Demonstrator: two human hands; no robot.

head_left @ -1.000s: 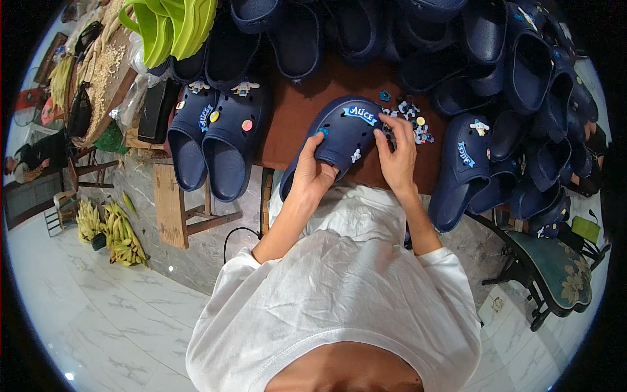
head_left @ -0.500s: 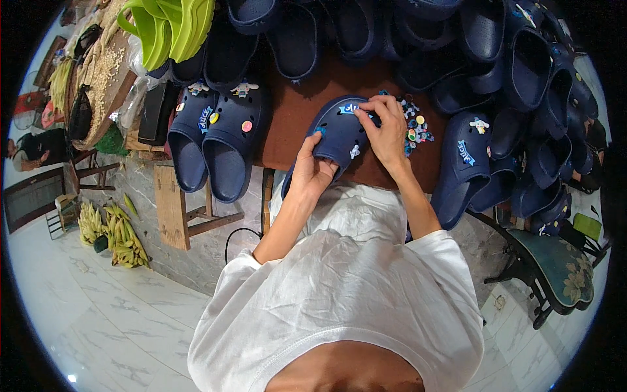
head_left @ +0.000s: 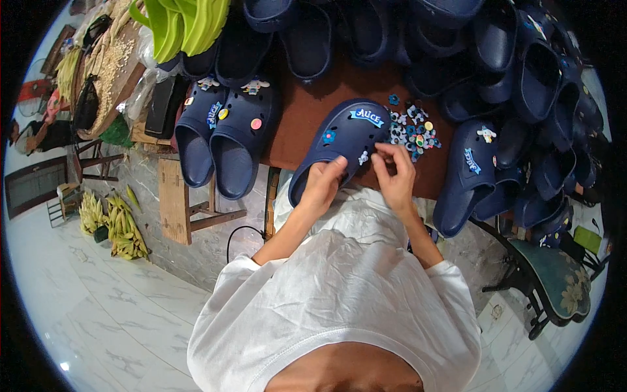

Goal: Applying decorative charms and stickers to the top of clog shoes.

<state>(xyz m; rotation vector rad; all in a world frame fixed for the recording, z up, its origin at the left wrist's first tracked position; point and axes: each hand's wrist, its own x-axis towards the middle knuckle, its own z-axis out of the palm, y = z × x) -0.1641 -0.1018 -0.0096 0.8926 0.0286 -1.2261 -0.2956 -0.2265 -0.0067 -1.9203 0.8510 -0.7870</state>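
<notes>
Even daylight, sharp centre (fisheye bending, dark vignette at rim).

The clog (head_left: 339, 140) under the hands is navy blue, dotted with small charms in white and light blue. A pair of clogs (head_left: 219, 140) beside it is the same navy, with yellow, pink and white charms. The loose charms (head_left: 413, 130) are a mix of blue, white, yellow and red. The worktop (head_left: 307, 117) is reddish brown. Lime-green clogs (head_left: 183, 26) lie further back. The shirt (head_left: 339, 307) is white, the floor (head_left: 85, 313) pale grey marble.
</notes>
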